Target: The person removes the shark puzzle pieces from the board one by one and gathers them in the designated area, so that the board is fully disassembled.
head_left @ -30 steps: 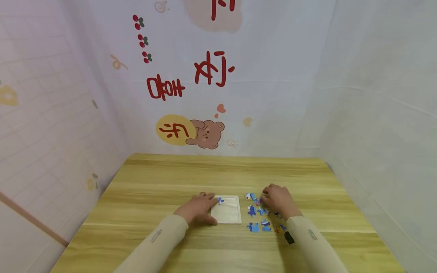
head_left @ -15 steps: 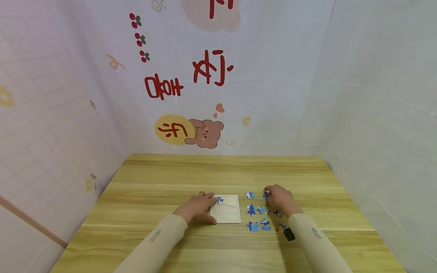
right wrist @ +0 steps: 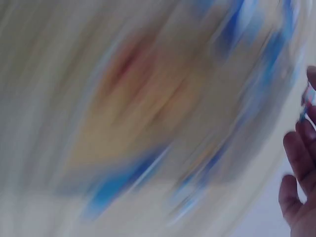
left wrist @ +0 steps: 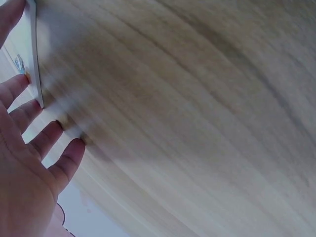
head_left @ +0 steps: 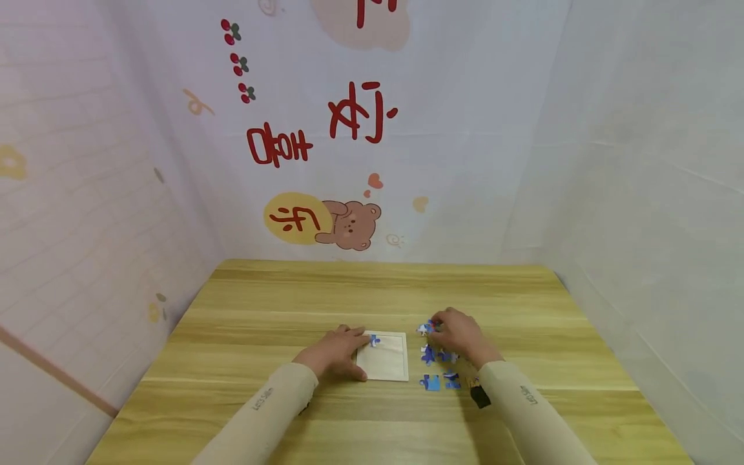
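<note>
"Let's Slim" on both sleeves, red Chinese characters on wall

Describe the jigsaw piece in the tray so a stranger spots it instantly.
On the wood-grain table, find the square, pale jigsaw tray by the left hand. The jigsaw piece, small, blue and white, sits in its far left corner. It alone is inside the tray; the other pieces are off to the right.

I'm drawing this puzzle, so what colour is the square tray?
The square tray is pale cream, almost white; the head view shows it best.
</note>
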Demonstrator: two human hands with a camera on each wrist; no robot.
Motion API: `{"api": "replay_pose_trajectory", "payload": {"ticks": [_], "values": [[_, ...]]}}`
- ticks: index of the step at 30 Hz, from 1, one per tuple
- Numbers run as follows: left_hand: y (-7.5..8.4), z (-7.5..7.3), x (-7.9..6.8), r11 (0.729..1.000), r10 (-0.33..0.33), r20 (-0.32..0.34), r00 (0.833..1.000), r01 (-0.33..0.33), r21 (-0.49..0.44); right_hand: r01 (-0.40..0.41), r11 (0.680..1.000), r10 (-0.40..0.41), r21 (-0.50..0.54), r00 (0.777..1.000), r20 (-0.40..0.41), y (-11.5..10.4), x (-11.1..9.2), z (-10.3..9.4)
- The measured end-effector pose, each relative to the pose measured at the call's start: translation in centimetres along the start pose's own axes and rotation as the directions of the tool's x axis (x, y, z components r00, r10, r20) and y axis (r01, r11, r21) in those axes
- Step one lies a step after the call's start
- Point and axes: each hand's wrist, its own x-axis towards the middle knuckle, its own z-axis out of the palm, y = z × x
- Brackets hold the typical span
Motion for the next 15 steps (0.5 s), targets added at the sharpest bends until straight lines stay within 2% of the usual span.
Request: {"api": "replay_pose_trajectory", "payload": {"ticks": [3,5,9,15], "values": [[0.1,-0.1,0.1,1.000,0.003,0.004,1.000,-0.003,0.005,0.144,0.989,-0.144,0.020,0.989,0.036,-3.6,1.3,1.3],[0.2,-0.2,0.2,1.000,0.012,0.010,1.000,-0.012,0.003,0.205,0.979,-0.206,0.019,0.976,0.069,-5.5,1.7,2.2],[0.4,0.0,0.4,1.000,0.026,0.010,1.000,-0.026,0.001,0.218,0.975,-0.215,-0.034,0.973,0.081,-7.2,1.9,3.6],[0.4,-0.2,0.4,1.000,0.012,-0.005,1.000,-0.012,0.014,0.219,0.974,-0.217,-0.055,0.975,0.048,-7.7,2.1,4.1]]}}
